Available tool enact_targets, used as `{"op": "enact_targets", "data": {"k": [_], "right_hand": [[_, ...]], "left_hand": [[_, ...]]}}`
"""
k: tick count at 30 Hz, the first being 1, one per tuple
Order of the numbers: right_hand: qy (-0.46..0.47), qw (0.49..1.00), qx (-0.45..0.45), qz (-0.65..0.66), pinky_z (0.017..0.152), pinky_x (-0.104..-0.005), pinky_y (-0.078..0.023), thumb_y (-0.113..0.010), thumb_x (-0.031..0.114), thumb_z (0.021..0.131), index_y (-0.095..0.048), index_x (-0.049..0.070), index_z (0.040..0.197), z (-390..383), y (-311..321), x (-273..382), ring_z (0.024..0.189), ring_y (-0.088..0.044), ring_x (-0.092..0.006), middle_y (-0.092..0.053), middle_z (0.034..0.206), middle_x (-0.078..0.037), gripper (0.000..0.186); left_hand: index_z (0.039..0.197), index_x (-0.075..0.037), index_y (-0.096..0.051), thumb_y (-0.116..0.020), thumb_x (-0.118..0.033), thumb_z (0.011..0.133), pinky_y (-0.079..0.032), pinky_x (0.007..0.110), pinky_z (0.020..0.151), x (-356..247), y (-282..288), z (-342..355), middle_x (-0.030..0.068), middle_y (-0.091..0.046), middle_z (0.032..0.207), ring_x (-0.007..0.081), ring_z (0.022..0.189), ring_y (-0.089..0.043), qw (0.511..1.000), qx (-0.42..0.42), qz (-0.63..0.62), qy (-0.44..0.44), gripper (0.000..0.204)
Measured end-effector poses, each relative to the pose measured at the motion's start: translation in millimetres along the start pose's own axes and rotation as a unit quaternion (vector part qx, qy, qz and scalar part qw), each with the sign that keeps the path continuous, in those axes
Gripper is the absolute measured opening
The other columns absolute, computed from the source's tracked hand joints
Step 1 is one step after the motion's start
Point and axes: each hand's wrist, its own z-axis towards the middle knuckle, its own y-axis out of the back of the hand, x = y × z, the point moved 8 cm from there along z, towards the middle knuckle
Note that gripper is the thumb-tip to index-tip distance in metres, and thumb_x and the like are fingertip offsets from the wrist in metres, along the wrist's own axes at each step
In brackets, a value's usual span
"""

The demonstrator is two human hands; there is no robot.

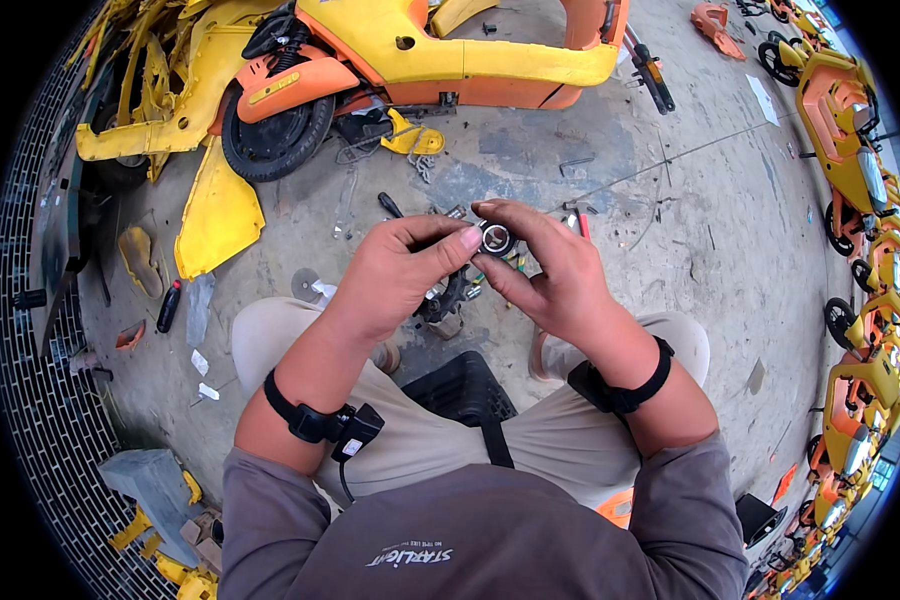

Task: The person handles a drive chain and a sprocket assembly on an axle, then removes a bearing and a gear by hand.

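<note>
My left hand [400, 270] and my right hand [555, 270] meet in the middle of the view, both closed on a small round black ring part [495, 240] with a shiny metal inner ring, like a bearing. My left thumb presses its left side; my right fingers curl over its top and right. Below the hands, a dark metal assembly [445, 305] lies low, partly hidden by them. A black-handled tool [390, 205] lies just behind my left hand, and a red-handled tool [584, 226] beyond my right hand.
A yellow-orange scooter body [500, 70] with a wheel [265, 135] lies ahead, beside yellow panels [220, 210]. A black bottle [169, 305] is on the floor at left. Rows of yellow scooters [860, 400] line the right. A black crate [440, 390] sits between my legs.
</note>
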Motion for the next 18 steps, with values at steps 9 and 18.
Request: {"op": "enact_targets", "data": {"k": [9,18], "right_hand": [[-0.042,0.999,-0.004,-0.022,0.079,-0.0388,-0.057,-0.079,0.013,0.078,-0.062,0.005,0.121,0.9,0.9,-0.4,0.096,-0.069,-0.0321,-0.069,0.112,-0.014,0.047],[-0.003,0.998,-0.038,-0.05,0.076,-0.032,-0.056,-0.081,0.003,0.074,-0.067,0.002,0.117,5.5,12.5,5.2,0.088,-0.066,-0.0235,-0.063,0.107,-0.012,0.045]], "left_hand": [[0.107,0.004,-0.072,-0.069,-0.024,0.097,-0.047,0.023,0.077,-2.8,-0.6,-1.0,0.0019,-0.068,0.093,0.0065,0.086,-0.057,0.998,-0.041,0.027,-0.034,0.03],[0.113,0.002,-0.07,-0.064,-0.028,0.1,-0.043,0.021,0.07,3.3,1.4,1.5,-0.0006,-0.065,0.089,0.0049,0.079,-0.053,0.997,-0.068,0.037,-0.011,0.033]]}}
